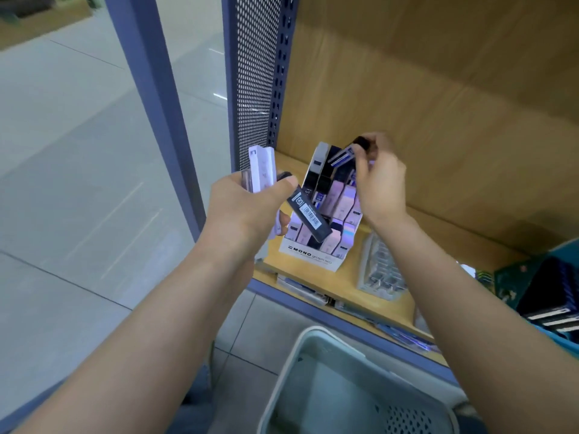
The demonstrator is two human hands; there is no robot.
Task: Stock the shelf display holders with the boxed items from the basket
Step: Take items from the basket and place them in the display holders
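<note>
A white stepped display holder (308, 256) marked MONO stands on the wooden shelf, filled with several black, pink and lilac slim boxes. My left hand (247, 208) grips a bunch of boxes just left of the holder: white-lilac ones (262, 166) stick up, and a black box (308, 213) with a barcode label slants down to the right. My right hand (380, 183) is over the holder's back row and pinches a dark box (344, 155) with a blue-white label. The grey basket (313, 355) sits below the shelf, and I see no boxes in its visible part.
A perforated blue upright (255, 73) bounds the shelf on the left. A pale ribbed tray (380, 269) lies right of the holder. A teal box of dark packs (545, 296) stands at the right edge. Flat packets (305, 289) lie under the shelf (347, 286) front.
</note>
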